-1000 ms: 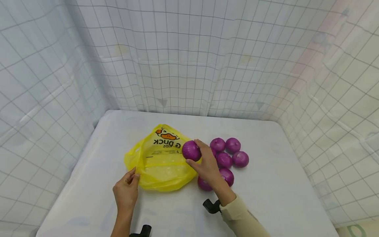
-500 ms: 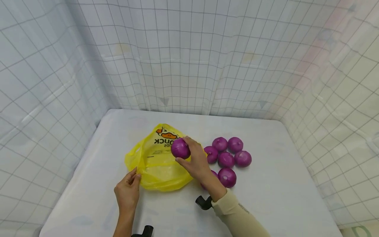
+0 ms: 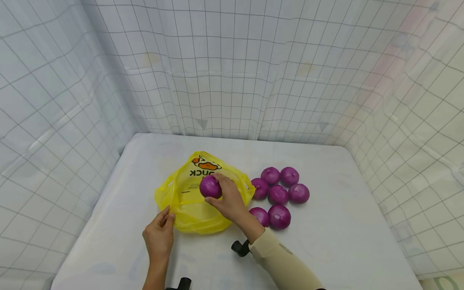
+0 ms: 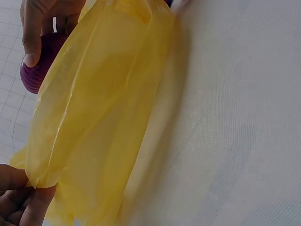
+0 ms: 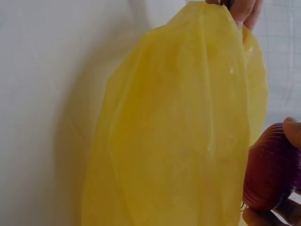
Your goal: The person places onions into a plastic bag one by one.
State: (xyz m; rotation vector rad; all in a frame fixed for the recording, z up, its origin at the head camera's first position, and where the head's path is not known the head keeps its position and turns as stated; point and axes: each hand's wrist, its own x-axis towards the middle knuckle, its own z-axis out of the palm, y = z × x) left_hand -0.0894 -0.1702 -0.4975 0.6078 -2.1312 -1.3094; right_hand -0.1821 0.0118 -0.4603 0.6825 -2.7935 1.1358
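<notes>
On the white-covered worktop (image 3: 344, 225), left of its middle and well in from the left edge, lies a yellow plastic bag (image 3: 203, 221) with its mouth spread wide. A duck's face (image 3: 207, 164) shows on the bag's far side, nearer the worktop's back edge, with black lettering (image 3: 201, 173) below it that reads in reverse and is partly covered. The person's left hand (image 3: 159, 234) pinches the bag's rim between thumb and fingers, on the side toward the worktop's left edge. The right hand (image 3: 229, 201) grips a purple onion (image 3: 210, 187), thumb on one side and fingers on the other, at the bag's mouth. In the left wrist view the bag's wall hides part of this onion; how far below the rim it sits cannot be told. Right of the bag, well in from the worktop's right edge, five more onions (image 3: 278, 195) lie close together, the leftmost just beside the bag. Two further onions (image 3: 279, 217) lie side by side, farther from the back edge, the left one partly behind the right forearm. A beige sleeve (image 3: 286, 259) covers that forearm, and a black fitting (image 3: 240, 249) shows beside the wrist. A white sheet with grid lines (image 3: 232, 80) hangs behind the back edge.
</notes>
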